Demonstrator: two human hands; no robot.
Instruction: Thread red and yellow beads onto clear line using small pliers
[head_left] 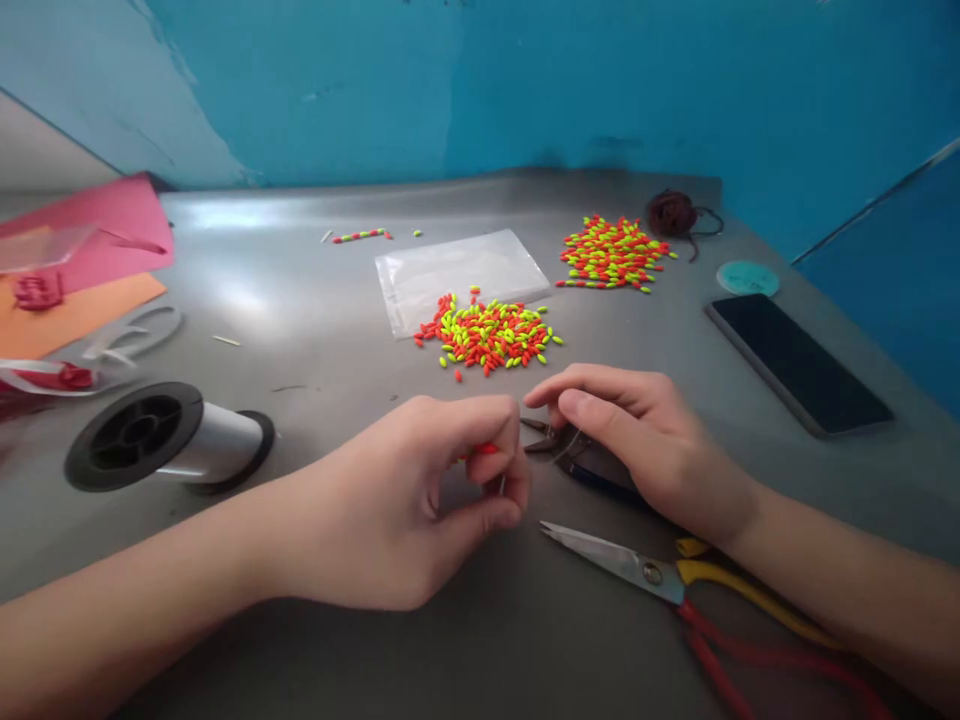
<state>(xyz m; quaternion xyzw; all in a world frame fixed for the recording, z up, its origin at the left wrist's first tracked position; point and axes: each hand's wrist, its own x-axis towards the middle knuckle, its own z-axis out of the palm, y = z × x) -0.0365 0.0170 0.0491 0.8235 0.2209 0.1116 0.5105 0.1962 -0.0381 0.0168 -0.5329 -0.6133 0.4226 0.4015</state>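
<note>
My left hand [405,500] is closed, thumb against fingertips, around small red beads [486,450]; a bit of yellow-green shows beside them. Most of what it grips is hidden by the fingers. My right hand [645,430] is a short gap to the right, index finger stretched toward the left hand and thumb bent in. A thin clear line [566,447] curves out from under its fingers, seemingly pinched there. Just beyond both hands lies a loose pile of red and yellow-green oval beads [491,335]. Below the right hand are pliers [547,437], partly covered.
Scissors [637,570] lie open near my right forearm. A spool of clear line [217,440] is at left. Further back are a clear plastic bag [465,265], a second bead pile [615,252] and dark yarn [671,213]. A phone [802,365] lies right; coloured sheets [127,225] lie left.
</note>
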